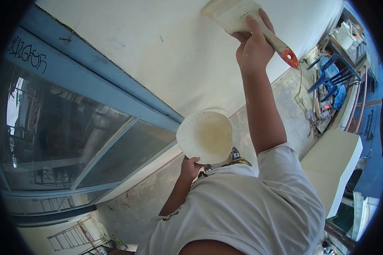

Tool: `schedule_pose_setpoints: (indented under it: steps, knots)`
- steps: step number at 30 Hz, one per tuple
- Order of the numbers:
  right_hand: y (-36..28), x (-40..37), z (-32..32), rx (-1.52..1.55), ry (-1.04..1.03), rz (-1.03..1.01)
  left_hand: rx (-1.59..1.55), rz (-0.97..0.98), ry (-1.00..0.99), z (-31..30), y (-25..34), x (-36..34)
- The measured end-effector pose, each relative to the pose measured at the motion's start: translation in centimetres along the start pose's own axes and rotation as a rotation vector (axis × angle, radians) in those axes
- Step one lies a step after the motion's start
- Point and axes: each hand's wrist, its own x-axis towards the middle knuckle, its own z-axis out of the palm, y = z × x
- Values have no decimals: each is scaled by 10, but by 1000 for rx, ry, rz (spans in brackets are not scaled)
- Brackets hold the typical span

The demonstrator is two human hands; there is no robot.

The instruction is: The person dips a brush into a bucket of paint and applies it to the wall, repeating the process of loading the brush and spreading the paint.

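My right hand point(256, 47) is raised at the top of the view, its fingers wrapped round a wide paintbrush point(233, 15). The brush is coated in pale paint, and its handle ends in a red tip with a hole. Its bristle end points left and overlaps the white wall point(157, 51). Lower down, in front of my body, my left hand point(190, 167) grips the near edge of a round white bucket point(184, 136). A pale, yellowish-white liquid point(212, 134) shows inside it.
A blue-framed window point(93, 165) fills the left side. Behind my arm lies a stained concrete floor point(290, 100). At the right are a blue plastic chair point(338, 72), scattered debris and a cream block-like ledge point(334, 163). A ladder point(70, 238) appears at the lower left.
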Motion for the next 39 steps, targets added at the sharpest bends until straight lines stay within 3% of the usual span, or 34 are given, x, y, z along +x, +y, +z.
schedule_pose_setpoints:
  steps: [2, 5, 7, 12, 14, 16, 21, 24, 26, 28, 30, 32, 34, 36, 39]
  knots:
    - [8, 2, -7, 66, -58, 4, -3, -18, 11, 3, -3, -2]
    - [64, -25, -68, -174, 77, 119, 0, -4, 16, 8, -2, -4]
    - [68, -40, -103, -178, 93, 232, -8, 19, 13, 11, 1, -5]
    - [15, -29, -26, 44, 79, 47, 18, -25, 33, 13, 6, -5]
    - [22, -21, -11, 77, 41, 27, 10, -18, -13, 8, 5, -3]
    - [39, -26, -24, 61, 57, 23, 25, -21, -5, 4, 5, -5]
    - [90, -57, -130, -307, 188, 204, 33, -14, 21, -1, 9, -12]
    - [95, -47, -132, -245, 252, 170, 49, -1, 2, -6, 11, -11]
    - [95, -17, -103, -173, 171, 127, 47, -19, 4, -8, 13, -10]
    - [57, -5, -63, -79, 129, 52, 43, -34, -14, -16, 12, -8]
    - [32, -2, -66, -34, 55, -21, 24, -31, -39, -18, 11, -10]
    - [25, -9, -95, -26, 43, -41, 31, -54, -19, -17, 12, -14]
    - [48, -28, -151, -175, 208, 20, 40, -76, 5, -19, 13, -18]
    - [92, -53, -212, -366, 374, 145, 86, -95, 69, -22, 11, -23]
    - [161, -80, -274, -477, 410, 277, 59, -130, 121, -35, 7, -26]
